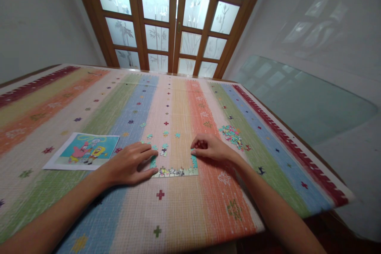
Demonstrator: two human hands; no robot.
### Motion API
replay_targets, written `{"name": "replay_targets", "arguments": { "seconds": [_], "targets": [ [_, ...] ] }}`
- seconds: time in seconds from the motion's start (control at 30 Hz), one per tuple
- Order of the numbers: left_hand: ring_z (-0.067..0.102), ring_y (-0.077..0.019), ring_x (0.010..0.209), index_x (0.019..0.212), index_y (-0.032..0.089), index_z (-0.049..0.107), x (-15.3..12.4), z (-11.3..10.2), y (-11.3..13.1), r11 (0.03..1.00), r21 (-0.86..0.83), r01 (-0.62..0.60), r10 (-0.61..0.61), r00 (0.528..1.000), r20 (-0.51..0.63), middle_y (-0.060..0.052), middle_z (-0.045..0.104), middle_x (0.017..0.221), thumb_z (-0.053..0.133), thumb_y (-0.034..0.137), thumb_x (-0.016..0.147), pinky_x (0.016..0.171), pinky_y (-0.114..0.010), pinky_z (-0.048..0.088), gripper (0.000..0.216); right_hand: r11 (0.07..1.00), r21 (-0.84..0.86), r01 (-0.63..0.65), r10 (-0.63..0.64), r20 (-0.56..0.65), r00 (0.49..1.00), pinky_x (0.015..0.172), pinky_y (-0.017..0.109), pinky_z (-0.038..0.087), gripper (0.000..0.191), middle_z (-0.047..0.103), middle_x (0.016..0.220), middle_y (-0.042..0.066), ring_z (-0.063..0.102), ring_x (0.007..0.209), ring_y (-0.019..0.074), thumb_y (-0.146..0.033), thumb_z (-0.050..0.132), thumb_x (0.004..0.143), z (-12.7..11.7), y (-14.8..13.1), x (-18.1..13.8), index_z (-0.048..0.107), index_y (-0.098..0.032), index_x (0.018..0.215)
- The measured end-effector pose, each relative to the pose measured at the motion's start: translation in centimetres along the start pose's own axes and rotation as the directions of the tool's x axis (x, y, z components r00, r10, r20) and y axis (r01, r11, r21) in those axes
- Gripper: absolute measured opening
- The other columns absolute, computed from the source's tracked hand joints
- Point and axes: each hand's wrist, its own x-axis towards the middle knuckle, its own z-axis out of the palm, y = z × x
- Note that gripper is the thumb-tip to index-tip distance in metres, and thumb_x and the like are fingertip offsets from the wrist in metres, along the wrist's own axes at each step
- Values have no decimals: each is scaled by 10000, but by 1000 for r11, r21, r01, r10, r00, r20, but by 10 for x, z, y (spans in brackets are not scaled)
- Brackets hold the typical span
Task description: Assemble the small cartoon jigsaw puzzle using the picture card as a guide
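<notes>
A partly joined jigsaw border (175, 172) lies flat on the striped tablecloth (184, 214), a bottom row with short upright runs at both ends. My left hand (131, 163) rests flat with fingers stretched out, touching the border's left corner. My right hand (208, 147) has its fingers curled, a fingertip pressing a piece at the top of the right run. Several loose pieces (163, 149) lie scattered just beyond the border. A pile of pieces (231, 134) sits to the right of my right hand.
A printed cartoon reference picture (85, 151) lies left of my left hand. The table's right edge (300, 154) runs diagonally beside a white wall. A wooden glazed door (175, 20) stands beyond the far edge.
</notes>
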Motion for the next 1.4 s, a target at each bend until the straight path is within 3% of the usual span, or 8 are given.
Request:
{"name": "replay_targets", "arguments": {
  "seconds": [0.23,0.4,0.57,0.7,0.87,1.03,1.2,1.4],
  "targets": [
    [594,-187,701,980,162,650,0,-5,-4,998,47,31,-30,999,-18,-44,640,790,486,323,1015,676,-328,471,232,990,-144,16,-41,-173,984,704,309,463,89,656,883,58,555,723,157,-215,669,921,12,-10,23,726,-176,978],
    [591,-179,687,967,164,691,-1,-6,-9,992,123,16,-11,999,-41,-54,652,783,406,213,1027,661,-319,452,295,952,-306,31,-78,-144,987,835,345,483,244,631,1089,100,605,825,180,-192,646,948,24,-14,38,725,-211,1178],
    [577,-178,679,982,172,698,-3,-4,-14,986,165,24,-13,998,-67,-47,637,760,417,215,1025,648,-312,438,288,921,-387,45,-89,-99,991,871,356,477,208,599,1162,117,609,914,204,-167,634,947,24,-15,50,704,-197,1140],
    [555,-183,683,1072,184,709,-3,-5,-13,988,151,8,-2,999,-44,-40,595,750,406,224,1031,630,-307,419,308,950,-312,2,-34,-98,995,791,328,476,123,637,1012,94,590,832,187,-113,687,874,18,-19,58,668,-178,977],
    [551,-188,716,1072,195,706,-3,-4,-13,988,154,16,-15,1000,-8,-40,581,771,400,203,1009,653,-302,437,313,997,-56,-46,41,-90,995,651,291,458,99,655,759,28,576,675,152,-102,678,841,21,-31,60,639,-193,837],
    [542,-195,728,1165,192,693,-4,0,-16,991,128,39,-33,998,-48,-49,584,804,405,230,1034,662,-306,442,319,989,146,7,-6,-8,1000,647,273,501,230,696,778,14,610,646,132,-76,615,852,39,-47,57,724,-188,1021],
    [518,-192,734,1182,246,699,-4,1,-15,997,73,15,-14,1000,-6,-35,553,818,438,191,1002,683,-298,438,322,970,241,-21,8,56,998,663,262,528,151,725,764,21,642,647,127,-86,649,836,56,-59,58,759,-175,888],
    [510,-209,730,1096,211,713,-5,0,-21,980,186,69,-63,997,-34,-48,548,803,443,209,994,688,-325,435,289,946,322,-42,25,57,998,610,238,497,100,681,672,-6,624,595,113,-74,688,822,70,-67,63,743,-156,838]
  ]
}}
